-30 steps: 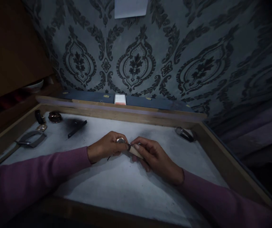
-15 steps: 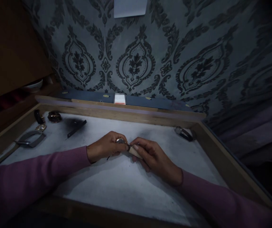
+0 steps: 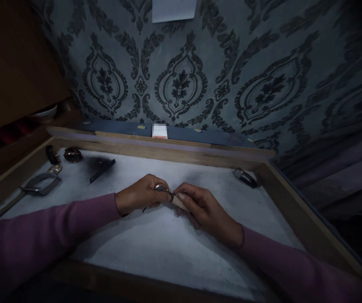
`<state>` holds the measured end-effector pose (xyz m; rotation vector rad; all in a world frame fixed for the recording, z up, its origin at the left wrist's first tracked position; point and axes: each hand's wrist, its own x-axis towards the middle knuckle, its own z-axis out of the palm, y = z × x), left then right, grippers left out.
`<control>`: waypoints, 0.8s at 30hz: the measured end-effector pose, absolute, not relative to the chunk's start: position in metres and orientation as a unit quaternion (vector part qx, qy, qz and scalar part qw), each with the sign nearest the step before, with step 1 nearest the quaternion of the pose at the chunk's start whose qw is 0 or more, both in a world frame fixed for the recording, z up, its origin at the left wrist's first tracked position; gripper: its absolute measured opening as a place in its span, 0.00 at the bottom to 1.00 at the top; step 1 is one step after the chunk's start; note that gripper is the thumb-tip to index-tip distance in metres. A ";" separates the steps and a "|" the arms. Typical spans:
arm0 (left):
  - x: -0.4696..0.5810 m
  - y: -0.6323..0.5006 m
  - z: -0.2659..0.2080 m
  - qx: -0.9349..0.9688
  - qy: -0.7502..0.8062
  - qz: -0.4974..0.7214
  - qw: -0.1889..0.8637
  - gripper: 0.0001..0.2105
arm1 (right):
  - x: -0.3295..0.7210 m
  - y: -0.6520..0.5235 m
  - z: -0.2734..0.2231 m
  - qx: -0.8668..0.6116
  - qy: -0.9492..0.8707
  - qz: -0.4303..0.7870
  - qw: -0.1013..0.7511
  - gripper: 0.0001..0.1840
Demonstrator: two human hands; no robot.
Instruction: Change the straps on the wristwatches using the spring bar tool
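Note:
Near the middle of the tray, my left hand (image 3: 143, 192) is closed around a wristwatch (image 3: 161, 187), its thumb lying over the round case. The watch's strap (image 3: 180, 203) runs to the right with a pale side showing. My right hand (image 3: 203, 207) pinches this strap close to the case, thumb and fingertips pressed together. Both hands nearly touch. A thin dark end pokes out below my left hand; what it belongs to is unclear. Fingers hide part of the case and the strap joint.
A wooden-rimmed tray (image 3: 168, 152) with a white base surrounds the hands. At its left lie a gold-faced watch (image 3: 54, 168), a dark watch (image 3: 73, 155), a grey band-like loop (image 3: 42, 184) and a black strip (image 3: 102, 171). Another watch (image 3: 246, 178) lies far right. Behind stands a patterned wall.

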<state>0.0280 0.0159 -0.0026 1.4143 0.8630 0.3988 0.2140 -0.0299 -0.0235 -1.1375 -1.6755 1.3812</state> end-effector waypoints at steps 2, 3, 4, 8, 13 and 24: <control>0.028 0.016 -0.002 0.623 0.387 0.171 0.658 0.10 | 0.214 -0.030 -0.024 -0.438 -0.645 0.530 0.335 0.14; 0.028 0.016 -0.001 0.619 0.391 0.171 0.660 0.10 | 0.214 -0.030 -0.023 -0.437 -0.646 0.529 0.334 0.14; 0.029 0.015 0.000 0.614 0.393 0.172 0.662 0.10 | 0.214 -0.030 -0.023 -0.435 -0.647 0.529 0.335 0.14; 0.030 0.014 0.005 0.601 0.400 0.178 0.668 0.08 | 0.213 -0.030 -0.022 -0.431 -0.646 0.531 0.338 0.14; 0.030 0.015 0.009 0.577 0.404 0.182 0.686 0.07 | 0.213 -0.029 -0.023 -0.428 -0.638 0.539 0.346 0.15; 0.030 0.017 0.005 0.544 0.404 0.190 0.711 0.08 | 0.210 -0.030 -0.020 -0.441 -0.598 0.575 0.343 0.15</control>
